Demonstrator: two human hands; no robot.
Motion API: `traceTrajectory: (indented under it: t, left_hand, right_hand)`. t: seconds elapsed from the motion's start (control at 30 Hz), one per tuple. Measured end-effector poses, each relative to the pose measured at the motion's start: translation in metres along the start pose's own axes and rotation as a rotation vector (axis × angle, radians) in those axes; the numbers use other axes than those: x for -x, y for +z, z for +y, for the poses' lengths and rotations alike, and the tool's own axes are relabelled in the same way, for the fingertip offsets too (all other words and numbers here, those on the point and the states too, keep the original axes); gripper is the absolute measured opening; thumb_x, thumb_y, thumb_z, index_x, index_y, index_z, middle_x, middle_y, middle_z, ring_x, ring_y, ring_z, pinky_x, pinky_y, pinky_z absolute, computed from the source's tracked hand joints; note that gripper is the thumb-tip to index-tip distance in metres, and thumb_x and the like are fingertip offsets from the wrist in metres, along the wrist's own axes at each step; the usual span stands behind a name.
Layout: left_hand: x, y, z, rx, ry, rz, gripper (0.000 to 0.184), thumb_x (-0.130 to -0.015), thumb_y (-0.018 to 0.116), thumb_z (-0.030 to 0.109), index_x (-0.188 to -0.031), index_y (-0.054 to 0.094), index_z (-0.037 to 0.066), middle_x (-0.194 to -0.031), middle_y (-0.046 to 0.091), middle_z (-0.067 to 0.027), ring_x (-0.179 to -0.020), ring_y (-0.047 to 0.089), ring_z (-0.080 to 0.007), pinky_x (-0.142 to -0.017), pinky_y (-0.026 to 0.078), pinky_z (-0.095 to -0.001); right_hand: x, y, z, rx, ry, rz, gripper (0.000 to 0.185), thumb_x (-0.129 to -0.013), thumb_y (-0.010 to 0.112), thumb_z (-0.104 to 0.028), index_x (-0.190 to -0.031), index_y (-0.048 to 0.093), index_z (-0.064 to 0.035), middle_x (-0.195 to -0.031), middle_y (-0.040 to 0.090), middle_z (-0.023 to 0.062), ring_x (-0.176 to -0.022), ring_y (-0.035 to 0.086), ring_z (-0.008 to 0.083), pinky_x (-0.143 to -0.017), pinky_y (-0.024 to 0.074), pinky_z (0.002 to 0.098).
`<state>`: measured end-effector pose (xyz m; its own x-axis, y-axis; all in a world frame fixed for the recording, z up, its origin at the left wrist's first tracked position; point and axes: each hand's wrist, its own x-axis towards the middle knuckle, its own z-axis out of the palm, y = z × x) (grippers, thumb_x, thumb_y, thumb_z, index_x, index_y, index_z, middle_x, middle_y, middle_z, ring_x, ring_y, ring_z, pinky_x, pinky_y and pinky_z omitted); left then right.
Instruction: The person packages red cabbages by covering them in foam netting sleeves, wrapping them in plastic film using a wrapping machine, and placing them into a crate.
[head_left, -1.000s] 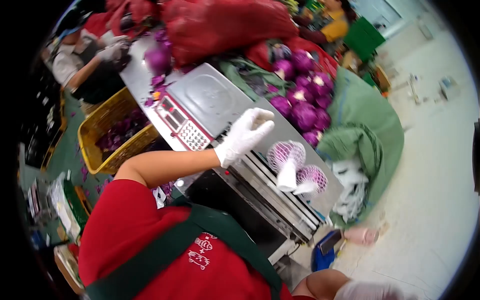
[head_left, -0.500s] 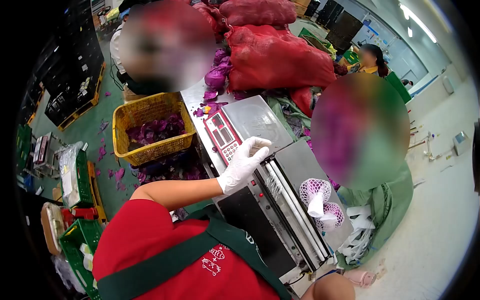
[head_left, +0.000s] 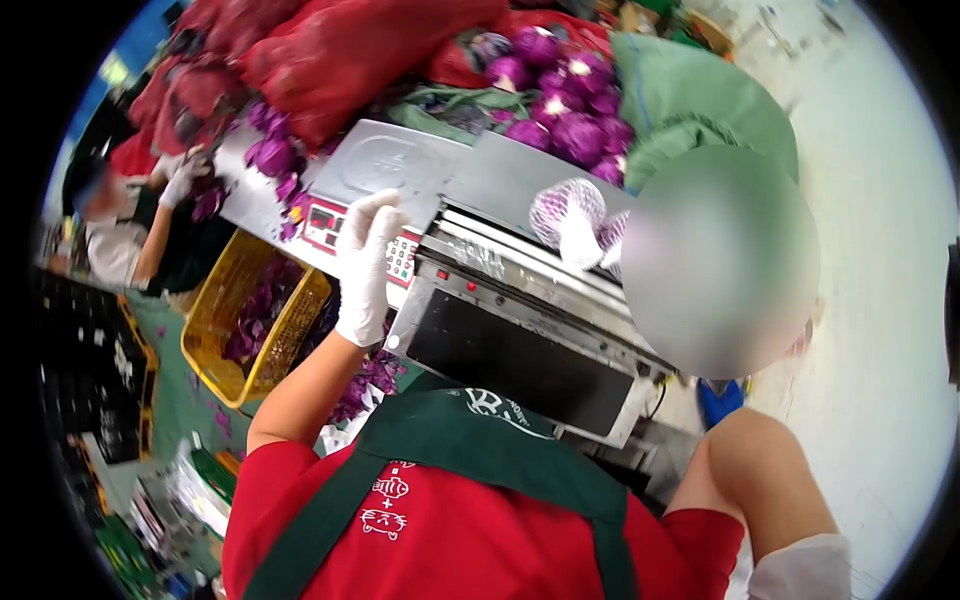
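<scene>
My left hand point(head_left: 368, 265), in a white glove, is raised beside the red-framed keypad of a weighing scale point(head_left: 385, 155). Its fingers are bent and a little apart, with nothing visible in them. Just right of it lies a film wrapping machine point(head_left: 520, 350) with a black front plate and long rollers. Beyond the rollers, two purple heads in white foam nets point(head_left: 565, 215) rest on the metal top, one partly covered by a blur. Of my right hand point(head_left: 800, 568), only part of the white glove shows at the lower right edge; its fingers are out of frame.
Purple cabbages point(head_left: 575, 135) are piled behind the machine, beside a green sack point(head_left: 700, 85). Red mesh sacks point(head_left: 340, 60) lie at the back. A yellow basket point(head_left: 215, 365) of purple leaves stands left, near a co-worker with gloved hands point(head_left: 180, 182).
The view has turned right and down, bringing the cabbage pile and my right arm into view. My left hand stays near the scale, now pointing more upward.
</scene>
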<state>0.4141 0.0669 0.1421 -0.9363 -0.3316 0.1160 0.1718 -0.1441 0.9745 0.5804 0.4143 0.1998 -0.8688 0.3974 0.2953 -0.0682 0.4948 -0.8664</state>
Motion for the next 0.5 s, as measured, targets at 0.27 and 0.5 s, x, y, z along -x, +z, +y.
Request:
traceTrajectory:
  t: [0.27,0.5]
  left_hand:
    - [-0.040,0.003,-0.034,-0.153,0.172,-0.229,0.020,-0.093,0.057,0.008,-0.112,0.058,0.002,-0.105,0.061,-0.0037,-0.091,0.060,-0.0109,-0.085,0.047,-0.0252]
    - [-0.070,-0.007,-0.040,-1.008,0.843,-0.737,0.033,-0.078,0.066,0.007,-0.111,0.061,0.011,-0.100,0.061,-0.0083,-0.084,0.062,-0.0269,-0.072,0.050,-0.0354]
  right_hand:
    - [0.026,-0.014,0.000,-0.003,0.078,0.043,0.030,-0.089,0.054,-0.011,-0.117,0.058,-0.0023,-0.111,0.061,0.0116,-0.101,0.058,0.0232,-0.089,0.0452,0.0332]
    - [-0.016,-0.059,-0.029,0.103,-0.127,0.251,0.030,-0.089,0.055,-0.011,-0.118,0.058,-0.0033,-0.111,0.061,0.0111,-0.101,0.059,0.0232,-0.089,0.0455,0.0332]
